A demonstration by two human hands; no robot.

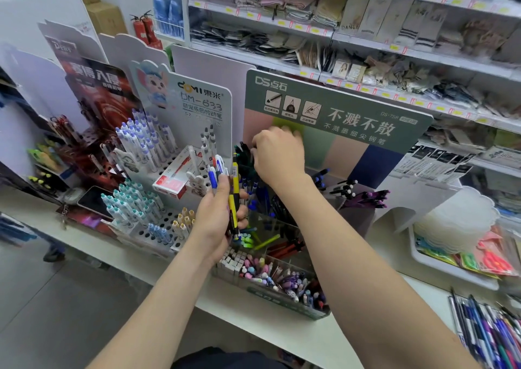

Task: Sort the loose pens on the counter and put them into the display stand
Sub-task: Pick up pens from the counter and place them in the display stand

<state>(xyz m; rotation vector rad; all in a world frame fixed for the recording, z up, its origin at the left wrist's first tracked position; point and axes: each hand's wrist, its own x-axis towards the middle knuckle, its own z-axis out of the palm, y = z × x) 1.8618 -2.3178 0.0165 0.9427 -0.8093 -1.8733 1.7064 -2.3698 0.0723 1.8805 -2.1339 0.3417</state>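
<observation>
My left hand (217,216) grips a bunch of pens (233,196), yellow-and-black ones and blue-and-white ones, upright in front of the display stands. My right hand (277,154) reaches to the back row of the green display stand (338,109), fingers curled around dark pens (244,154) standing there; what the fingertips pinch is hidden. More loose pens (490,332) lie on the white counter (366,340) at the lower right.
A white DM-633 stand (158,176) with blue and teal pens stands to the left, with a red box (172,184) on it. A clear tray (282,281) of pastel pens sits in front. A phone (94,199) and a basket (451,267) of packets lie on the counter.
</observation>
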